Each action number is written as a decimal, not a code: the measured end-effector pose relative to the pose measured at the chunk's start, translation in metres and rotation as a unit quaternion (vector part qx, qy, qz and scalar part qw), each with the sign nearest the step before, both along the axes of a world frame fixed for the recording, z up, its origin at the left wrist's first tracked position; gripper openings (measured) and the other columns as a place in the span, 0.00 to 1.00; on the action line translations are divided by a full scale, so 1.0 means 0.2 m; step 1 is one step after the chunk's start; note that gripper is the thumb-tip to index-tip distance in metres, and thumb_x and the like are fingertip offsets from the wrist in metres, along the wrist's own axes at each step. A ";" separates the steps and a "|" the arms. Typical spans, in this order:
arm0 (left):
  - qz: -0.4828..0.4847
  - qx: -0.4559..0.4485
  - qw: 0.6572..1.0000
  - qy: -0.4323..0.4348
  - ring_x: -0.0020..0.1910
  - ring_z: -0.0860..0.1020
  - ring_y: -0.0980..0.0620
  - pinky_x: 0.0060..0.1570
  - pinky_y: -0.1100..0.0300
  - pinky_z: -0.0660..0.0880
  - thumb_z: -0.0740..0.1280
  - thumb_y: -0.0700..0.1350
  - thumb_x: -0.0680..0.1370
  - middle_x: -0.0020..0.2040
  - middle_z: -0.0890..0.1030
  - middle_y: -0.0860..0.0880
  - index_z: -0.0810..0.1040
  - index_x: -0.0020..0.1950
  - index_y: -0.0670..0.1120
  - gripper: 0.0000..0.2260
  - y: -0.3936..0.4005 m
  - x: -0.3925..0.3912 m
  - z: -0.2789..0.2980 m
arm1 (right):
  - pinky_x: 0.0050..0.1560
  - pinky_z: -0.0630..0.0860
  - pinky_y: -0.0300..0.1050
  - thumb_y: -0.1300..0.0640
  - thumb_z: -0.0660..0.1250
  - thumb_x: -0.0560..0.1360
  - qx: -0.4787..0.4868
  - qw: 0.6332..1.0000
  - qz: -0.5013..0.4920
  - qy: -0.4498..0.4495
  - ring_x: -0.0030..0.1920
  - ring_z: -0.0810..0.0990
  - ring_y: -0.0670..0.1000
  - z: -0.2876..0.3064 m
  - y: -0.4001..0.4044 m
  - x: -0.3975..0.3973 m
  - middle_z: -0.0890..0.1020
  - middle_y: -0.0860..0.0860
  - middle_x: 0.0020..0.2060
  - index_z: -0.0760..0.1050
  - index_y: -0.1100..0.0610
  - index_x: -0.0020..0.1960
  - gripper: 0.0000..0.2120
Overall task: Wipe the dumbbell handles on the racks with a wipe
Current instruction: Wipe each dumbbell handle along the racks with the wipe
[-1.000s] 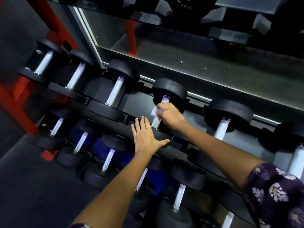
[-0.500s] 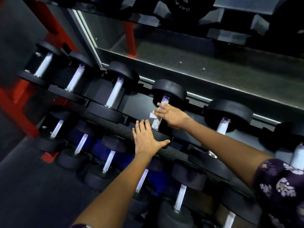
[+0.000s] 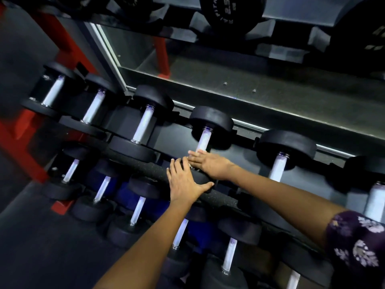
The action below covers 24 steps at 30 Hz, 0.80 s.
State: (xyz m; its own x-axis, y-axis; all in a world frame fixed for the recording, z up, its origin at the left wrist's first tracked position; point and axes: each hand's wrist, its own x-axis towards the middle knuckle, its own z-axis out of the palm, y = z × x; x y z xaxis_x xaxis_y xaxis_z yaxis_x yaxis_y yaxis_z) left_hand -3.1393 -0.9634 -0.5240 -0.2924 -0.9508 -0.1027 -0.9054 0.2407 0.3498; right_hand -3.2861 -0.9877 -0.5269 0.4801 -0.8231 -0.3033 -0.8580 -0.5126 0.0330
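Black dumbbells with pale metal handles lie in two rows on a slanted rack. My right hand [image 3: 210,164] is at the lower end of the handle [image 3: 203,140] of the fourth upper-row dumbbell [image 3: 211,119], its fingers wrapped across the bar. The white wipe is almost wholly hidden under those fingers. My left hand [image 3: 183,184] lies flat, fingers spread, on the front head of that same dumbbell, just left of and below my right hand. The two hands nearly touch.
A speckled padded rail [image 3: 145,165] runs along the front of the upper row. More dumbbells sit below it [image 3: 138,207] and to the right [image 3: 279,167]. Weight plates [image 3: 227,11] hang overhead above a mirrored panel [image 3: 229,76]. A red frame [image 3: 18,147] stands at left.
My right hand has slid down the handle from its upper part to its lower end, and the wipe has gone out of sight under it. My left hand has stayed put.
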 end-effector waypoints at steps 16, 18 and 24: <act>-0.006 -0.006 1.000 -0.012 0.76 0.54 0.41 0.74 0.46 0.52 0.71 0.69 0.64 0.71 0.64 0.41 0.60 0.74 0.41 0.49 0.00 0.00 -0.01 | 0.38 0.76 0.47 0.62 0.51 0.70 -0.138 0.971 -0.188 -0.049 0.42 0.79 0.60 0.03 -0.08 -0.04 0.79 0.61 0.44 0.77 0.69 0.53 0.21; -0.007 -0.004 1.000 -0.016 0.76 0.54 0.41 0.75 0.46 0.51 0.71 0.70 0.65 0.71 0.64 0.41 0.60 0.74 0.41 0.49 0.00 0.00 -0.01 | 0.43 0.76 0.48 0.64 0.52 0.72 -0.150 0.961 -0.207 -0.101 0.46 0.78 0.62 0.05 -0.11 -0.08 0.77 0.63 0.50 0.73 0.70 0.58 0.20; -0.010 0.005 0.999 -0.034 0.76 0.53 0.41 0.75 0.47 0.50 0.70 0.70 0.65 0.73 0.62 0.41 0.57 0.74 0.42 0.50 0.00 0.01 0.01 | 0.47 0.70 0.51 0.66 0.54 0.77 -0.085 0.953 -0.245 -0.157 0.56 0.70 0.61 0.02 -0.11 0.04 0.68 0.61 0.58 0.68 0.66 0.60 0.12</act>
State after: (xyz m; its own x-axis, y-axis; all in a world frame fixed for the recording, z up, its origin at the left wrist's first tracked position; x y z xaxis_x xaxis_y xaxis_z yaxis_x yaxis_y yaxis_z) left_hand -3.1377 -0.9634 -0.5217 -0.3025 -0.9439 -0.1327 -0.9225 0.2549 0.2899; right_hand -3.2787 -1.0089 -0.5225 0.0695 -0.9964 -0.0492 -0.9741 -0.0572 -0.2187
